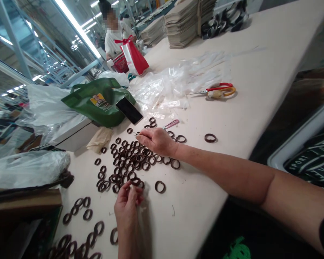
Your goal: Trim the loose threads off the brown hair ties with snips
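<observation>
Several dark brown rings (126,160) lie heaped on a pale table (232,118). My right hand (156,141) rests over the far side of the heap, fingers pinched together; what they pinch is too small to make out. My left hand (127,205) hovers at the near edge of the heap with its fingers curled on a clear plastic bag (143,216), fingertips touching a ring (136,182). A single ring (160,186) lies just right of that hand. More rings (81,210) lie scattered toward the near left.
Small pink-handled snips (171,124) lie just beyond my right hand. A black phone (129,110), a green bag (97,100), clear plastic bags (175,81) and red-and-yellow scissors (220,90) lie farther out. Another person (115,34) sits at the far end by a red bag (135,57). Cardboard stacks (186,21) stand behind.
</observation>
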Motion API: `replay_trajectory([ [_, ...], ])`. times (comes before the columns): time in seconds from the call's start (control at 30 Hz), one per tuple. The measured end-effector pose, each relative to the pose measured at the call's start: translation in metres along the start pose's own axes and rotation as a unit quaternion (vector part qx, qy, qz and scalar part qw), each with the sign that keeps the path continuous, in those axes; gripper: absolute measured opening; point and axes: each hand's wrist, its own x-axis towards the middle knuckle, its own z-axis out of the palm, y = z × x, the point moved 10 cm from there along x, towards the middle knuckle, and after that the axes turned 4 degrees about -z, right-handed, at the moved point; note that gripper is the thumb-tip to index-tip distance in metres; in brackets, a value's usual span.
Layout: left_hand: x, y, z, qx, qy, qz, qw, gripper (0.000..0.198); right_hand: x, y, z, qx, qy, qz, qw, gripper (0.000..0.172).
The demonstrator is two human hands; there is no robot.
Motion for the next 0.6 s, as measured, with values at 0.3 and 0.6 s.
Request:
replay_trajectory([
  [0.3,-0.04,0.03,-0.13,-0.024,0.298,0.133,0.945,0.033,-0.004,-0.003,0.006,0.089,0.009,-0.032,0.995,0.037],
  [0.6,-0.09,-0.019,-0.245,0.05,0.42,0.109,0.9,0.039,-0.106,-0.061,0.128,0.259,-0.392,-0.013,0.883,0.038],
])
